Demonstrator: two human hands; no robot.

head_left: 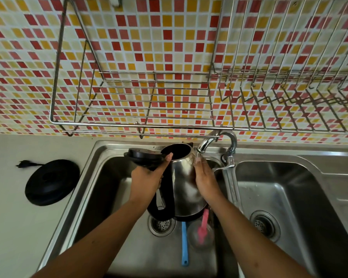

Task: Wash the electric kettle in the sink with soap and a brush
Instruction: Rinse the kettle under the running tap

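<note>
A steel electric kettle with a black handle and its black lid flipped open hangs over the left sink basin, its mouth near the tap spout. My left hand grips the top of the handle, thumb at the rim. My right hand lies flat against the kettle's right side, under the spout. Below the kettle, a blue brush handle lies on the basin floor beside a clear glass with a pink tool in it.
The kettle's black base with its plug sits on the counter at the left. A second basin lies to the right. A wire dish rack hangs on the tiled wall above the sink.
</note>
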